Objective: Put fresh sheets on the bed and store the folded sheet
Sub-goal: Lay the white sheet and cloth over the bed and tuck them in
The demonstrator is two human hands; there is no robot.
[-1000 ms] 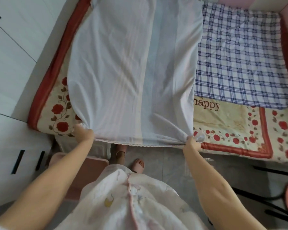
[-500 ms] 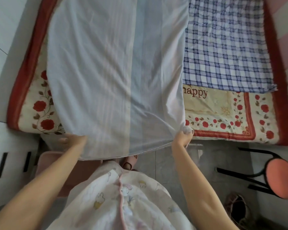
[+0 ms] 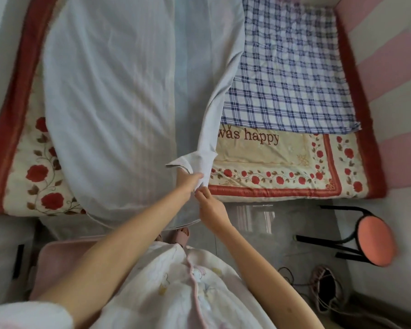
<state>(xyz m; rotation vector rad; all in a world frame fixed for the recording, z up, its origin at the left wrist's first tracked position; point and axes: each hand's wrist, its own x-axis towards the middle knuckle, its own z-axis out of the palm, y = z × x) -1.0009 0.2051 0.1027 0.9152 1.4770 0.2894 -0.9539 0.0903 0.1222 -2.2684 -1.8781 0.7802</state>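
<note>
A pale white-blue sheet (image 3: 119,96) lies lengthwise over the left half of the bed, its near edge hanging past the mattress. My left hand (image 3: 188,182) grips a bunched corner of that sheet near the bed's front edge. Right beside it, my right hand (image 3: 209,205) pinches the same cloth just below. A blue-and-white checked sheet (image 3: 290,74) covers the far right part of the bed. Under both is a cream quilt with red roses and a red border (image 3: 282,160).
A round orange stool with black legs (image 3: 368,241) stands on the floor at the right. Shoes and a cord (image 3: 323,286) lie near it. White cabinets (image 3: 3,257) are at the left, and a pink striped wall (image 3: 389,67) runs along the bed's right side.
My left hand let go of the sheet's left corner and came across to the right corner beside my right hand. The right edge of the sheet has folded inward, uncovering more of the quilt.
</note>
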